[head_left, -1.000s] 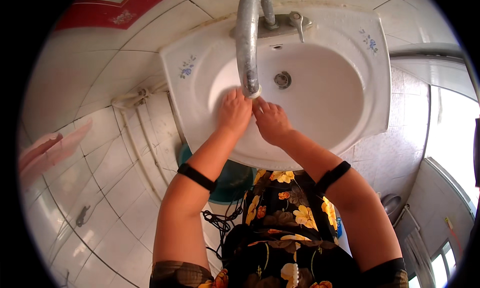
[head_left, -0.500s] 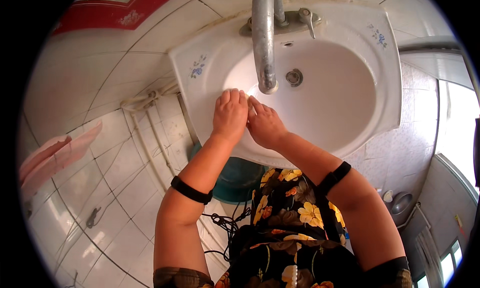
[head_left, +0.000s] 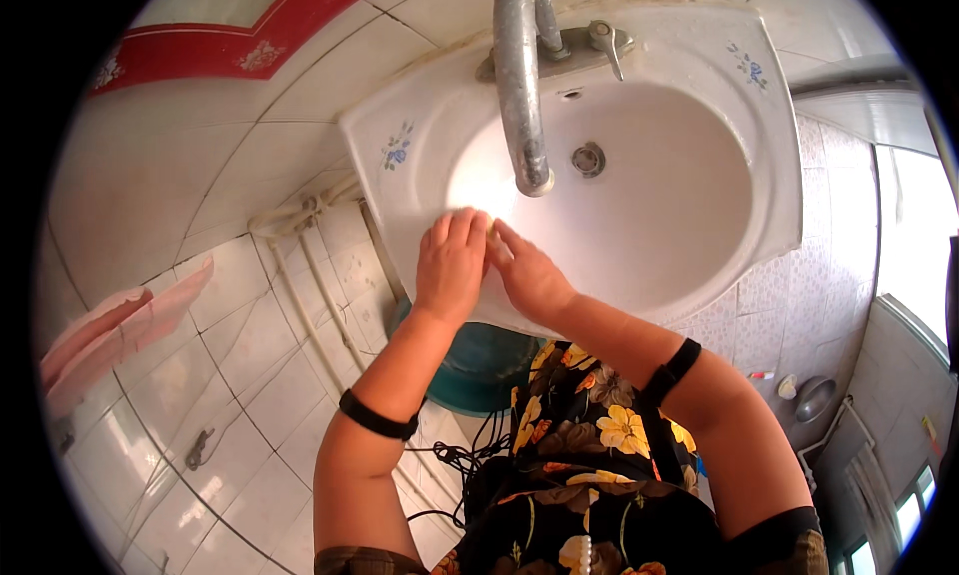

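Note:
My left hand (head_left: 452,265) and my right hand (head_left: 531,277) meet over the near left rim of a white washbasin (head_left: 649,215). Both have their fingers bent and pressed together. Between the fingertips shows a sliver of a small pale yellowish thing (head_left: 490,227), mostly covered, so its kind cannot be made out. Just beyond the hands hangs the end of a grey metal faucet (head_left: 521,105), with no water seen running from it. The basin's drain (head_left: 588,159) is to the right of the spout.
A lever handle (head_left: 604,43) stands on the faucet base at the back. Under the basin are a green tub (head_left: 479,370) and black cables (head_left: 470,455). Pipes (head_left: 315,275) run down the tiled wall at left, near a pink cloth (head_left: 120,335). A metal bowl (head_left: 816,399) lies far right.
Both hands have drawn a little nearer to me, away from the spout, staying together around the small thing. The view has shifted slightly.

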A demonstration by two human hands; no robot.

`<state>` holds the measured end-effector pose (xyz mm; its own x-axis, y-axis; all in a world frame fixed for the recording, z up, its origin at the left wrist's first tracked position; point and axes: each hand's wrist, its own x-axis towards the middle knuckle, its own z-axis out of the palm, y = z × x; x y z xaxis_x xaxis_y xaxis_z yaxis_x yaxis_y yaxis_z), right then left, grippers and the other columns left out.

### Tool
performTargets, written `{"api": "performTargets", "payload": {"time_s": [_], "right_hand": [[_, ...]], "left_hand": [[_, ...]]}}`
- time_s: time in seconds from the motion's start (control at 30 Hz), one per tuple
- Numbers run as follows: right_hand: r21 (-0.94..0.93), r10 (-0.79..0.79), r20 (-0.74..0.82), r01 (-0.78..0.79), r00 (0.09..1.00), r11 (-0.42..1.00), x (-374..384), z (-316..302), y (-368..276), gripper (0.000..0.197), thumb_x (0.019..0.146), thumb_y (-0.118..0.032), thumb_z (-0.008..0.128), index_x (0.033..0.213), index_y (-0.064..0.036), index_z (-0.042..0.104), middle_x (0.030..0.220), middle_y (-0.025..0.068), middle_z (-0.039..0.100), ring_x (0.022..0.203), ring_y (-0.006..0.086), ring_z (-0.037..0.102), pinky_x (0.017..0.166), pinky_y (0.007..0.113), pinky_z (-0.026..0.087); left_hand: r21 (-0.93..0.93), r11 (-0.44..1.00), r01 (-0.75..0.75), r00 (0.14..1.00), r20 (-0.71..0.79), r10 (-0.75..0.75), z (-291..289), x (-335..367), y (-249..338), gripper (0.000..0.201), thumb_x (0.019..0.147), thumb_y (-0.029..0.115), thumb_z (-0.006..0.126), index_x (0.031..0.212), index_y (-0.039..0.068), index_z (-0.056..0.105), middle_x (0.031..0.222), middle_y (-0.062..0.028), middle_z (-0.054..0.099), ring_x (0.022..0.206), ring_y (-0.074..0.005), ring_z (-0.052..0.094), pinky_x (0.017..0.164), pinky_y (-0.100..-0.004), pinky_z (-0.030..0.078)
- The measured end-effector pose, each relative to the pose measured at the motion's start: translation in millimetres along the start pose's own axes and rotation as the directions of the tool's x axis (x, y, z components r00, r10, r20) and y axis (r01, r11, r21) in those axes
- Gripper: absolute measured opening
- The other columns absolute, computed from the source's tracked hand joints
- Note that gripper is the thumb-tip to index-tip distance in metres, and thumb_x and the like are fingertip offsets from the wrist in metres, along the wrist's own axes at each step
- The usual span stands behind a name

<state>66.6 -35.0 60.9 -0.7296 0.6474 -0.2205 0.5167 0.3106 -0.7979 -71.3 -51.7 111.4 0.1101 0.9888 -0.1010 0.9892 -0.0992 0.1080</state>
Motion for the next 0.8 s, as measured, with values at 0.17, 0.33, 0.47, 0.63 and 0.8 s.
{"api": "performTargets", "payload": {"time_s": [0.17, 0.33, 0.47, 0.63, 0.8], "right_hand": [[0.125, 0.062, -0.063, -0.054, 0.996, 0.991, 17, -3, 0, 0.047, 0.084, -0.007, 0.050, 0.131, -0.0127, 0.045, 0.141, 0.0221, 0.033, 0.110, 0.0382, 0.053, 0.092, 0.040, 0.047], [0.211, 0.300, -0.015, -0.290, 0.954, 0.933, 56, -22, 13, 0.041, 0.087, -0.010, 0.049, 0.128, -0.0112, 0.046, 0.137, 0.0206, 0.040, 0.105, 0.0367, 0.057, 0.086, 0.040, 0.050], [0.150, 0.130, -0.071, -0.118, 0.989, 0.982, 15, -3, 17, 0.044, 0.085, -0.010, 0.051, 0.128, -0.0155, 0.049, 0.134, 0.0205, 0.043, 0.103, 0.0355, 0.058, 0.086, 0.040, 0.051], [0.280, 0.235, -0.315, -0.147, 0.920, 0.949, 70, -38, 10, 0.028, 0.088, -0.010, 0.045, 0.114, -0.0084, 0.055, 0.130, 0.0189, 0.048, 0.101, 0.0375, 0.057, 0.084, 0.040, 0.050], [0.249, 0.237, -0.248, -0.175, 0.939, 0.953, 54, -7, 30, 0.039, 0.087, -0.006, 0.043, 0.125, -0.0099, 0.051, 0.134, 0.0188, 0.044, 0.104, 0.0381, 0.057, 0.089, 0.041, 0.049]], "left_hand": [[0.049, 0.998, -0.043, 0.999, -0.029, 0.044, -1, 13, -12, 0.031, 0.079, 0.014, 0.058, 0.110, 0.009, 0.058, 0.116, -0.0039, 0.054, 0.108, -0.0240, 0.050, 0.093, -0.0372, 0.040], [0.076, 0.991, -0.111, 0.991, -0.062, 0.116, 5, 57, -18, 0.031, 0.080, 0.012, 0.057, 0.111, 0.012, 0.059, 0.121, -0.0016, 0.055, 0.108, -0.0242, 0.051, 0.090, -0.0376, 0.040], [0.050, 0.995, -0.091, 0.996, 0.021, 0.090, 19, 18, -12, 0.039, 0.080, 0.011, 0.059, 0.118, 0.016, 0.058, 0.126, -0.0005, 0.054, 0.112, -0.0253, 0.050, 0.090, -0.0402, 0.040], [0.122, 0.975, -0.185, 0.979, -0.066, 0.194, 1, 79, -23, 0.039, 0.078, 0.011, 0.060, 0.117, 0.014, 0.060, 0.124, 0.0011, 0.054, 0.104, -0.0211, 0.052, 0.088, -0.0372, 0.041], [0.182, 0.967, -0.180, 0.978, -0.071, 0.195, 31, 63, -18, 0.038, 0.080, 0.011, 0.058, 0.118, 0.014, 0.058, 0.126, 0.0027, 0.053, 0.102, -0.0224, 0.050, 0.091, -0.0341, 0.043]]}}
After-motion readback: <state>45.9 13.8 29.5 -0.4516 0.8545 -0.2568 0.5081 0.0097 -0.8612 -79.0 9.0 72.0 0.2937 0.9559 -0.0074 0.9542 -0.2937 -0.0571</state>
